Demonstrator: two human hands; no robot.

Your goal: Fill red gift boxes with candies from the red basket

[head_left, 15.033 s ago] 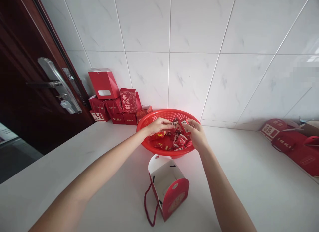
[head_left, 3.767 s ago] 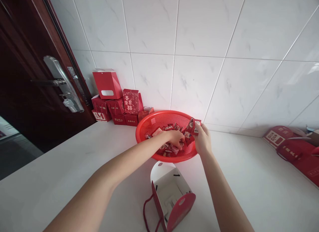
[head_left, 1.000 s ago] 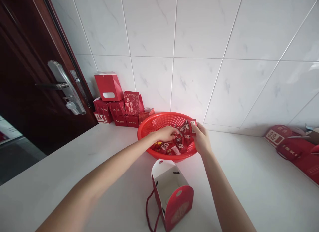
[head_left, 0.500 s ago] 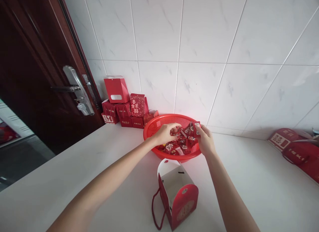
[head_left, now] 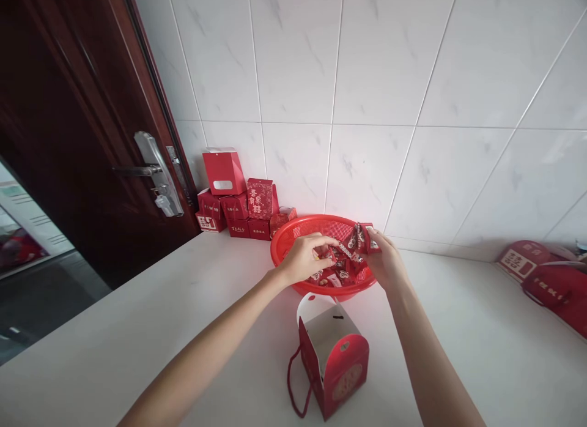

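A red plastic basket (head_left: 279,239) holds several red wrapped candies (head_left: 342,274) with white and dark print. My right hand (head_left: 386,262), at the basket's right side, grips red candy packets (head_left: 367,238) between thumb and fingers, just above the rim. Over the middle of the basket, my left hand (head_left: 302,259) has its fingers and thumb curled around a small red-wrapped candy (head_left: 332,254), partly hidden by the fingers. In front of the basket stands an open red gift box (head_left: 342,369), with a white inside and a dark red cord handle hanging on its left.
Several red gift boxes (head_left: 236,210) are stacked against the tiled wall (head_left: 380,66) at the back left. More red boxes (head_left: 550,286) lie at the right edge of the white countertop (head_left: 220,280). A dark wooden door (head_left: 87,109) stands ajar on the left.
My left hand has dipped lower among the candies, its fingers closing around one. My right hand still holds its packets, turned slightly. The whole view has shifted a little.
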